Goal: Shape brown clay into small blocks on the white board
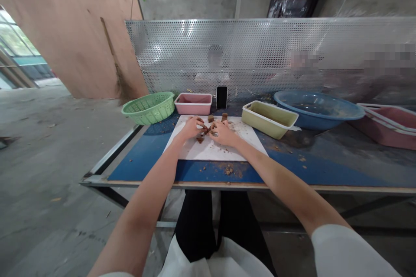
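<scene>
Over a white board [191, 150], my two hands meet at a small reddish-brown, crumbly-looking piece [207, 130]. My left hand [193, 128] is closed, its fingertips on the left side of the piece. From the other side, my right hand [222, 133] pinches it with bent fingers. The fingers partly hide the piece, and its exact kind cannot be made out. Just below it lie dark red-brown fragments [199, 140]. Behind the hands stand two brown blocks, one to the left [211, 118] and one to the right [224, 116]. Brown crumbs are scattered on the board.
A green basket [149, 110], pink bin [193, 104] and upright phone [221, 97] stand behind the board. To the right are a yellow-green bin [269, 119], blue basin [318, 108] and pink containers [386, 127]. Crumbs [228, 169] lie near the table's front edge; a perforated metal screen [182, 52] rises behind.
</scene>
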### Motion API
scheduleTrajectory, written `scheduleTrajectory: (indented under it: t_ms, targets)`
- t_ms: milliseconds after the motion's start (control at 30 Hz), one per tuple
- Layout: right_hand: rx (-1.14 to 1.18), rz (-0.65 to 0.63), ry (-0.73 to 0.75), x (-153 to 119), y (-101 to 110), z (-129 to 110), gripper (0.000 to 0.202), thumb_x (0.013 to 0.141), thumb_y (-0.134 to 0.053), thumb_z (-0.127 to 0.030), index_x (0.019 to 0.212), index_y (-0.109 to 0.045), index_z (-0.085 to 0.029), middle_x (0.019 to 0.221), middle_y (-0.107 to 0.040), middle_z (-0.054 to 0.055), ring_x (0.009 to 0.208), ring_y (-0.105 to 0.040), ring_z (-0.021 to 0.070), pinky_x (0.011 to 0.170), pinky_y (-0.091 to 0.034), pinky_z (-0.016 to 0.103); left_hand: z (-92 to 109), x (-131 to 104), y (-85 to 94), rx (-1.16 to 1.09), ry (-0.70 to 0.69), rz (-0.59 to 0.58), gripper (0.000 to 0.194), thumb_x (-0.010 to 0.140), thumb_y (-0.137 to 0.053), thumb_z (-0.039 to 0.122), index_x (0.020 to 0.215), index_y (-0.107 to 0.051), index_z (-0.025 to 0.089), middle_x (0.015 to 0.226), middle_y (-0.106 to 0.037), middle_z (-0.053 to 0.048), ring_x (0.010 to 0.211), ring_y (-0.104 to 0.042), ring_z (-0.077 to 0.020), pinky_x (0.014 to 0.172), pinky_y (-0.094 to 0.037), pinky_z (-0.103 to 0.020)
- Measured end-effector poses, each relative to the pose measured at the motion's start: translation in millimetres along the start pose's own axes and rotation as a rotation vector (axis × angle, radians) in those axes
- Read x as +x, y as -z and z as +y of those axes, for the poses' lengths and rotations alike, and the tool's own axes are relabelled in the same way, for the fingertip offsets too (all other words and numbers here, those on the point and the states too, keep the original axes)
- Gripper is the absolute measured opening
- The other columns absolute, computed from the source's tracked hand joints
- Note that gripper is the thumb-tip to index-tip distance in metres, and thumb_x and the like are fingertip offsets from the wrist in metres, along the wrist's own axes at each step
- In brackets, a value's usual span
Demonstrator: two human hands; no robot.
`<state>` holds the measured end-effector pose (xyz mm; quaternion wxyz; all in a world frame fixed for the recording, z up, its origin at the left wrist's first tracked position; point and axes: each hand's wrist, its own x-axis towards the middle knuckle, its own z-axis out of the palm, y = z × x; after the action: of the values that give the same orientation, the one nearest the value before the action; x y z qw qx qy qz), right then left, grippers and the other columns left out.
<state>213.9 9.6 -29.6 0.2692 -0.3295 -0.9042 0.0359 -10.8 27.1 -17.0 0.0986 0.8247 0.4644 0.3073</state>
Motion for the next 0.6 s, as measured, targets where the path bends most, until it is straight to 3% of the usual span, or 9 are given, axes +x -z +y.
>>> scheduleTrajectory:
  t_ms: [267,467,600]
  targets:
    - [0.04,0.169,-0.111,0.6,3.4,9.4,0.029,0.102,-0.053,-0.032,0.082,-0.07,-0.021,0.109,-0.07,0.011,0.106,-0.06,0.028,0.102,-0.034,0.048,3.1,-1.4,1.7,-0.017,0.059,0.002,0.016,0.079,-0.083,0.037,0.089,-0.086,0.025,0.113,-0.077,-0.009,0.108,-0.071,-0.0281,0.109,-0.051,-0.045]
    - [0.033,0.136,-0.113,-2.0,5.3,10.6,0.035,0.105,-0.05,-0.037,0.083,-0.072,-0.02,0.104,-0.07,0.011,0.098,-0.062,0.0268,0.098,-0.036,0.047,3.3,1.4,0.5,-0.179,0.092,0.081,0.03,0.093,-0.068,0.044,0.106,-0.082,0.021,0.114,-0.081,-0.01,0.108,-0.073,-0.0269,0.102,-0.054,-0.038]
    - [0.013,0.098,-0.084,-0.8,5.0,6.9,0.032,0.103,-0.054,-0.032,0.079,-0.071,-0.019,0.099,-0.072,0.01,0.095,-0.061,0.025,0.097,-0.035,0.046,-0.5,2.4,-5.3,-0.139,0.147,0.123,0.035,0.098,-0.057,0.041,0.11,-0.079,0.017,0.115,-0.081,-0.012,0.105,-0.073,-0.0274,0.098,-0.055,-0.038]
